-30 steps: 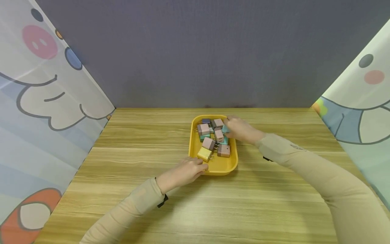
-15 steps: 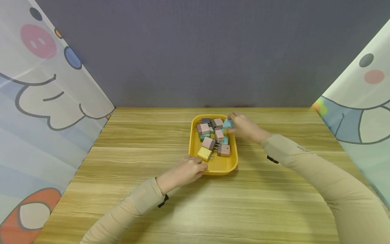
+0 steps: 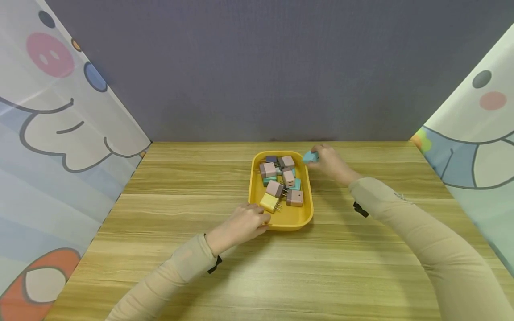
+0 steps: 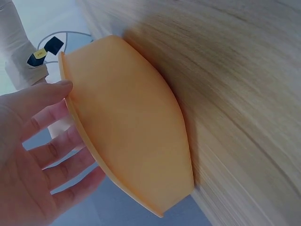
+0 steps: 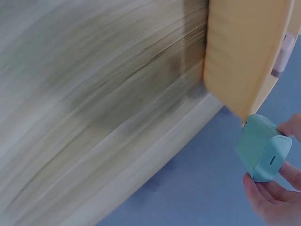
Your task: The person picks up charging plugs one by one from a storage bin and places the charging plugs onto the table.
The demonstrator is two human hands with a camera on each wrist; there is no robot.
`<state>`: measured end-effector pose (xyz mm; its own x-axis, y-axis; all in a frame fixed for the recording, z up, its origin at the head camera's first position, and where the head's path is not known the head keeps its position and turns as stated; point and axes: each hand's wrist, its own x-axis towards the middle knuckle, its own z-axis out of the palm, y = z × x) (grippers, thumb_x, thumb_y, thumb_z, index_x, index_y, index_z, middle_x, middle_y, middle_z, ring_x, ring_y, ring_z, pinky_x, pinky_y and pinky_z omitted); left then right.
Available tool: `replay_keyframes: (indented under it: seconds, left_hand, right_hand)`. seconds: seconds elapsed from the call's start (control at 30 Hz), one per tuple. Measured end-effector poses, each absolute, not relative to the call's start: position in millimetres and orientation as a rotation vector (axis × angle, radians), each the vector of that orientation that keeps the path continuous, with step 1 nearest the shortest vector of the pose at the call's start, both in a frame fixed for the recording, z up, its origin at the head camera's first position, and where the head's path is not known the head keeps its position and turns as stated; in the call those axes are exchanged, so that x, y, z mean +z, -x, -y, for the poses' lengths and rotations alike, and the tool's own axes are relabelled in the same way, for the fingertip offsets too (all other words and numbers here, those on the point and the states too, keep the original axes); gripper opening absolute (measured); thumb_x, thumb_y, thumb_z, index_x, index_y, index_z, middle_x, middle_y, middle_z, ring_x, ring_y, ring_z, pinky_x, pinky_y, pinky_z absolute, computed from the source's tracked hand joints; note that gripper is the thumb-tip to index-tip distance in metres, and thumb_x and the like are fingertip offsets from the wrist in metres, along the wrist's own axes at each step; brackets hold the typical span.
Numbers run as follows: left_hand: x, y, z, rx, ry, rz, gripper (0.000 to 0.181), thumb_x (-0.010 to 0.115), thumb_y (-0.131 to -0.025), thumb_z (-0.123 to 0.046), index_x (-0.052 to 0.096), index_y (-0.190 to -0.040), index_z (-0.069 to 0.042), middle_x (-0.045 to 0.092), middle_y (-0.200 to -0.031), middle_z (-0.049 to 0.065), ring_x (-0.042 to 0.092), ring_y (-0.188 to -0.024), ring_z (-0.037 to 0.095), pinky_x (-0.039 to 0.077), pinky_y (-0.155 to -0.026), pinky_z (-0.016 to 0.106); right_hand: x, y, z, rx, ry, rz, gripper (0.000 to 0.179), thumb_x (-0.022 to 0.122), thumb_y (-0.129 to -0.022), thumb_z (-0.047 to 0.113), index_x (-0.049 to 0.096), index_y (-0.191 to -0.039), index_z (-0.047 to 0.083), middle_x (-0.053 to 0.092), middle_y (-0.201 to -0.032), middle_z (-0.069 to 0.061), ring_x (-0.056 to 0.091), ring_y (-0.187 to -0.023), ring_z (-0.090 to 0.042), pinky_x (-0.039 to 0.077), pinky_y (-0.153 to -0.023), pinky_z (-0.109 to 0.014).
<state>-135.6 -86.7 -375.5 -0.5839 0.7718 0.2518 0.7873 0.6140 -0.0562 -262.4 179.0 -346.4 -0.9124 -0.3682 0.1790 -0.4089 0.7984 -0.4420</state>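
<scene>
A yellow plastic basket [image 3: 289, 219] stands on the wooden table with several charger plugs heaped in it. My left hand [image 3: 240, 225] holds its near left corner; in the left wrist view the thumb lies over the rim of the basket [image 4: 127, 122], fingers on the other side. My right hand [image 3: 332, 164] pinches a light-blue charger plug [image 3: 310, 157] just above the far right rim. The right wrist view shows this charger plug [image 5: 263, 148] between thumb and fingers, a port slot on one end face. Inside lie a yellow charger plug [image 3: 269, 202] and a dark blue one [image 3: 271, 159].
Several pink-and-grey charger plugs [image 3: 295, 198] lie among teal ones [image 3: 270, 181] in the basket. Behind the wooden table [image 3: 192, 178] rises a grey panel [image 3: 257, 71]. Cartoon-printed sheets [image 3: 60, 133] flank both sides.
My right hand has lifted the light-blue charger plug out of the heap and carried it right and away, over the basket's far right rim. The left hand has stayed at its corner.
</scene>
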Motion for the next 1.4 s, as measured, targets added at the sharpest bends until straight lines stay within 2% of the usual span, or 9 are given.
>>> replay_keyframes:
  seconds: [0.23,0.57,0.77,1.4]
  left_hand:
    - [-375.4,134.4,87.1,-0.114,1.259,2.572,0.013,0.069,-0.075,-0.029,0.062,-0.073,-0.018,0.056,-0.068,-0.005,0.047,-0.058,0.007,0.036,-0.051,0.020]
    - [-375.6,132.4,86.7,-0.075,1.243,2.562,0.012,0.068,-0.076,-0.030,0.063,-0.075,-0.019,0.058,-0.072,-0.005,0.051,-0.062,0.009,0.039,-0.054,0.023]
    - [-375.8,131.5,85.0,-0.072,1.217,2.566,0.012,0.069,-0.075,-0.030,0.063,-0.074,-0.019,0.058,-0.070,-0.005,0.050,-0.060,0.009,0.038,-0.054,0.022]
    - [-377.5,129.4,83.5,-0.073,1.177,2.588,0.012,0.069,-0.075,-0.030,0.064,-0.074,-0.019,0.058,-0.071,-0.006,0.051,-0.061,0.008,0.039,-0.054,0.022]
  right_hand:
    - [-355.4,268.3,-192.0,0.738,-0.536,2.887,0.036,0.063,-0.080,0.008,0.050,-0.104,-0.015,0.050,-0.100,-0.029,0.052,-0.087,-0.037,0.046,-0.073,-0.043]
    - [-369.4,273.3,-202.2,0.672,-0.478,2.940,0.036,0.064,-0.080,0.011,0.050,-0.101,-0.015,0.050,-0.096,-0.029,0.053,-0.083,-0.036,0.046,-0.071,-0.043]
    - [-378.0,275.3,-202.0,0.693,-0.450,2.929,0.035,0.065,-0.078,0.008,0.051,-0.099,-0.016,0.051,-0.094,-0.029,0.051,-0.084,-0.037,0.045,-0.075,-0.044]
    - [-397.2,272.5,-198.3,0.695,-0.383,3.001,0.037,0.062,-0.082,0.010,0.048,-0.104,-0.015,0.049,-0.097,-0.030,0.051,-0.090,-0.040,0.045,-0.077,-0.044]
